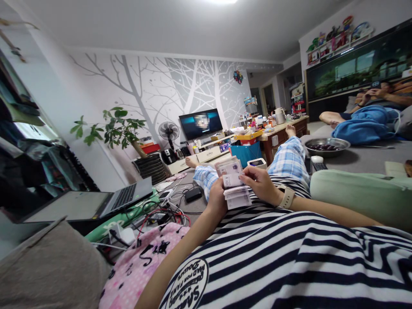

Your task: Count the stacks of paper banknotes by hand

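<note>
A stack of purplish-pink banknotes (230,167), marked with a 5, is spread in two bunches above my lap. My left hand (217,198) is closed around the left side of the notes, its fingers mostly hidden behind them. At the upper right edge, my right hand (260,185) pinches a note between thumb and finger. A pale watch (286,197) is strapped on my right wrist. Below the hands lies my striped shirt (277,240), and beyond them stretch my legs in blue plaid trousers (288,156).
An open laptop (125,196), tangled cables (170,210) and a black box (193,195) are at my left. To the right are a metal bowl (327,145) of dark round fruit, a remote (318,165) and a green cushion (357,193). Another person (383,96) reclines at far right.
</note>
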`<state>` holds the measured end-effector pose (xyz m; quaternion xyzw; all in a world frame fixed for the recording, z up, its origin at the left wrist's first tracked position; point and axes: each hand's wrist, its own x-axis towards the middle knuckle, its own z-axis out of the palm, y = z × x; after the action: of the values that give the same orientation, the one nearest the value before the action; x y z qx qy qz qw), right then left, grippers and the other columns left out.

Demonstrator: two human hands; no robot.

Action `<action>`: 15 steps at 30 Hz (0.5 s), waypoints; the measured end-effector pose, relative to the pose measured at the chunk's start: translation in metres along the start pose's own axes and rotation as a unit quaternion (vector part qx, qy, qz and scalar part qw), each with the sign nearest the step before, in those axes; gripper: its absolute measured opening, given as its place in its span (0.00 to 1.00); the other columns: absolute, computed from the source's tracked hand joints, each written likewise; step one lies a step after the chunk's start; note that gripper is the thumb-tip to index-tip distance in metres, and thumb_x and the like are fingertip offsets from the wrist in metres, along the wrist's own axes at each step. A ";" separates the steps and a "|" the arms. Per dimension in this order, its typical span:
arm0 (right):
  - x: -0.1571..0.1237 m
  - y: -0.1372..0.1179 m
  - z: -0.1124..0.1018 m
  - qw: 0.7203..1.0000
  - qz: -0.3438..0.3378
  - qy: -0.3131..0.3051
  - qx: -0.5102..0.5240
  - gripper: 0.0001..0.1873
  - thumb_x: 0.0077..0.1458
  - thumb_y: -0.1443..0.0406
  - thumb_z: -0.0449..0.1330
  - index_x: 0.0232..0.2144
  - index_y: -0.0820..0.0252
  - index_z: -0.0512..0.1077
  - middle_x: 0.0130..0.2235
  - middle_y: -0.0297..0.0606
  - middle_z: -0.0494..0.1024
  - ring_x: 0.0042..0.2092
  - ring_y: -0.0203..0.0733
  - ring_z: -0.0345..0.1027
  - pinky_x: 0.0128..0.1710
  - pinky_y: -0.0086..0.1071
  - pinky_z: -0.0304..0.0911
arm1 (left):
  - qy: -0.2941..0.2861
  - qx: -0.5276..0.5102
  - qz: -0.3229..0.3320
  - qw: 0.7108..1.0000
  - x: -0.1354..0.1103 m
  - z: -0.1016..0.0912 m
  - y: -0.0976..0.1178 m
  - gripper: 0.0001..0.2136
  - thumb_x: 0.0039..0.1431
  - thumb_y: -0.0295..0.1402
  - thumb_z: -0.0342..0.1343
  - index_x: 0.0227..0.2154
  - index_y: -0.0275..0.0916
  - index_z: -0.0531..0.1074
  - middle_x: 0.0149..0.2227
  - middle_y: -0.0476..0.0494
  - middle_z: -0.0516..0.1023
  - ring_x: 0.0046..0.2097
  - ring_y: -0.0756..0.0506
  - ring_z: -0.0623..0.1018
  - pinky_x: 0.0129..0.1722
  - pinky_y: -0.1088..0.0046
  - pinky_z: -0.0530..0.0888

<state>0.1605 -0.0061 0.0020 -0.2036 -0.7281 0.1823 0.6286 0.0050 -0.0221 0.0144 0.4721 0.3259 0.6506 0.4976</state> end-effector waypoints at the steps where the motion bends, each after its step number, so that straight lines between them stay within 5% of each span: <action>1: 0.000 0.000 0.000 1.000 0.000 -0.001 0.005 0.10 0.57 0.59 0.58 0.28 0.58 0.68 0.25 0.31 0.66 0.27 0.35 0.58 0.27 0.30 0.55 | -0.005 0.028 0.020 0.999 0.000 0.000 0.000 0.04 0.44 0.26 0.63 0.25 0.38 0.75 0.29 0.50 0.80 0.37 0.45 0.77 0.41 0.73 0.71; 4: 0.000 0.002 0.001 1.000 -0.001 -0.002 0.021 0.10 0.58 0.59 0.57 0.29 0.59 0.69 0.26 0.31 0.67 0.28 0.35 0.59 0.28 0.29 0.56 | -0.019 0.086 0.054 0.995 -0.002 0.002 0.003 0.03 0.45 0.29 0.63 0.24 0.37 0.75 0.26 0.48 0.79 0.35 0.44 0.77 0.39 0.71 0.72; 15: -0.001 -0.004 -0.003 0.999 -0.029 -0.016 0.018 0.16 0.63 0.56 0.53 0.27 0.60 0.68 0.25 0.32 0.66 0.28 0.34 0.57 0.28 0.29 0.54 | -0.039 -0.036 -0.010 0.999 0.002 0.007 0.002 0.11 0.49 0.39 0.61 0.28 0.35 0.73 0.28 0.46 0.79 0.40 0.40 0.79 0.42 0.65 0.74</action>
<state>0.1631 -0.0099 0.0040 -0.1681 -0.7402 0.1798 0.6257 0.0103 -0.0213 0.0194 0.4754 0.2874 0.6378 0.5334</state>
